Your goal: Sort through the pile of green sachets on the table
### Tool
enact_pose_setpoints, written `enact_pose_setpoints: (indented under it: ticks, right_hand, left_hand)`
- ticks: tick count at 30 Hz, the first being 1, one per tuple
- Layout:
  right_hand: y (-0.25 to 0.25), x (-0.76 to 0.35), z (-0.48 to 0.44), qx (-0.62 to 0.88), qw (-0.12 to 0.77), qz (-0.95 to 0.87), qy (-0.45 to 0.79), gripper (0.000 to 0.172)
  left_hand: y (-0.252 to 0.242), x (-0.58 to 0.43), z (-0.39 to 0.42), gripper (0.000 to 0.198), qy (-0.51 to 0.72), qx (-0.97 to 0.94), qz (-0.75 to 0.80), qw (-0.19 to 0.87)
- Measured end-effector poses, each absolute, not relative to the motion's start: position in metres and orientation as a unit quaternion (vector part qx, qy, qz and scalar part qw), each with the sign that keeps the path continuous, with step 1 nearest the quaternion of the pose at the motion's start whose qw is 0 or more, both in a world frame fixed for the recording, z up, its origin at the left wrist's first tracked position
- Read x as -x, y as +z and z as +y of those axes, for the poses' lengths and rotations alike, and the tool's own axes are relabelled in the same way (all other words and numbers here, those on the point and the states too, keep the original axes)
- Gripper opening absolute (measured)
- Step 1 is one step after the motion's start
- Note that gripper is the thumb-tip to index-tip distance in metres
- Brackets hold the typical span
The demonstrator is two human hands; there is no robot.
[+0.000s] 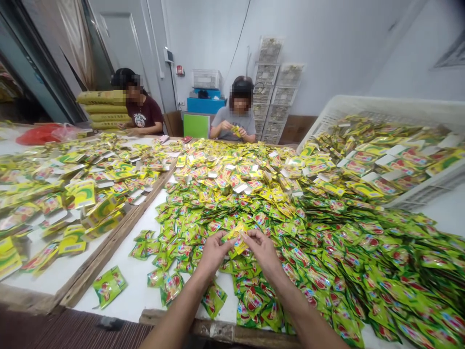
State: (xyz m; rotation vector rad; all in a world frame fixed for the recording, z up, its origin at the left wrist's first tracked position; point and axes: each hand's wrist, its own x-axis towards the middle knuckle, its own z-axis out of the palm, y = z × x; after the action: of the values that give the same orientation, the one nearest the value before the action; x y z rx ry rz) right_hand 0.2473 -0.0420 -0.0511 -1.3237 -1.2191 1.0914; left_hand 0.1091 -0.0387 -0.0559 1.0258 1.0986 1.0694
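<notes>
Between my two hands, above the heap, is a small yellow box [239, 238]. My left hand [215, 248] pinches its left side with thumb and fingers, while my right hand [262, 247] grips the right side. Whether anything is inside the box cannot be made out. Green sachets with a red fruit print [327, 271] lie in a thick pile below and to the right of my hands. A few loose sachets [110, 287] rest on the white tabletop at the left. Beyond my hands, yellow boxes [236, 169] are heaped, some with white flaps standing up.
A white plastic basket [417, 194] lies tipped at the right, spilling yellow boxes. A wooden strip [119, 232] divides the table; more boxes [83, 194] cover its left side. Two people sit across, one handling a yellow item [238, 131]. Crates [271, 87] are stacked behind.
</notes>
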Motion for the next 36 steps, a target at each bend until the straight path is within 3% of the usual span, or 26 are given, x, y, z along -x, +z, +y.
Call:
enact_pose_setpoints:
  ticks: [5, 11, 17, 20, 23, 29, 31, 33, 36]
  right_hand:
    - [-0.042, -0.257, -0.018, 0.517, 0.389, -0.603, 0.466, 0.031]
    - [-0.016, -0.263, 0.076, 0.604, 0.415, -0.617, 0.287, 0.046]
    - [-0.019, -0.244, 0.148, 0.631, 0.388, -0.642, 0.196, 0.02]
    - [-0.034, -0.238, 0.138, 0.609, 0.368, -0.679, 0.178, 0.009]
    - [-0.04, -0.248, 0.104, 0.564, 0.343, -0.728, 0.185, 0.01]
    - [-0.011, -0.281, 0.011, 0.444, 0.296, -0.807, 0.251, 0.016]
    - [-0.002, -0.287, -0.012, 0.434, 0.279, -0.802, 0.3, 0.015]
    - [-0.001, -0.291, -0.026, 0.442, 0.288, -0.772, 0.353, 0.016]
    - [-0.011, -0.296, -0.034, 0.493, 0.377, -0.66, 0.423, 0.027]
  left_hand:
    - [-0.066, -0.113, -0.026, 0.035, 0.503, -0.457, 0.461, 0.57]
    - [-0.072, -0.114, -0.017, 0.037, 0.542, -0.443, 0.517, 0.493]
    - [-0.081, -0.11, -0.015, 0.043, 0.545, -0.428, 0.55, 0.465]
    - [-0.082, -0.105, -0.012, 0.044, 0.551, -0.418, 0.559, 0.457]
    - [-0.079, -0.098, -0.01, 0.046, 0.581, -0.409, 0.566, 0.417]
    - [-0.053, -0.083, -0.02, 0.08, 0.56, -0.55, 0.573, 0.235]
    - [-0.044, -0.081, -0.026, 0.069, 0.488, -0.663, 0.524, 0.218]
    - [-0.038, -0.081, -0.031, 0.045, 0.41, -0.722, 0.491, 0.263]
    - [-0.039, -0.085, -0.039, 0.029, 0.365, -0.675, 0.523, 0.371]
